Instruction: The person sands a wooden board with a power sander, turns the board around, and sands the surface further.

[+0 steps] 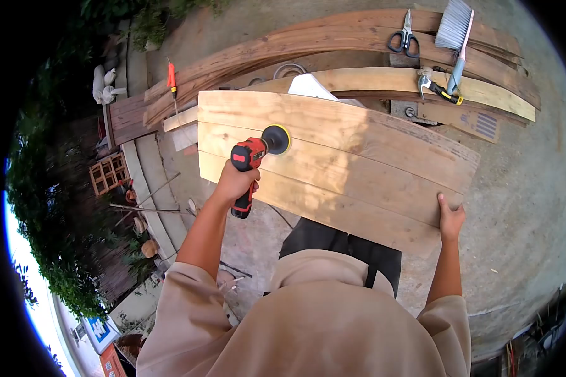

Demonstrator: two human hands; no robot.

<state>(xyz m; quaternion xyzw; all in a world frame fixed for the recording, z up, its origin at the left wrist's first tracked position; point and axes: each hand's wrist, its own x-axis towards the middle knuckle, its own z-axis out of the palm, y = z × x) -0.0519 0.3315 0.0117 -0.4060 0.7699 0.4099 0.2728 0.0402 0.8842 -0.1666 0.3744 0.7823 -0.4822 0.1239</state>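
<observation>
My left hand [237,182] is wrapped round the grip of a red and black cordless drill [248,154]. A round sanding pad [275,139] with a yellow rim is fitted to the drill and rests against the left part of a wooden panel [333,157]. Several planks side by side make up this panel, and sunlight falls on its left half. At its right end my right hand [451,220] grips the edge, the thumb lying on top. The fingers under the panel are partly hidden.
Behind the panel lie long wooden planks [352,39]. On them are scissors [406,39], a brush [456,38], a hammer [440,90] and a red-handled screwdriver [172,78]. A wooden crate [109,174] and thin sticks [148,208] are at the left.
</observation>
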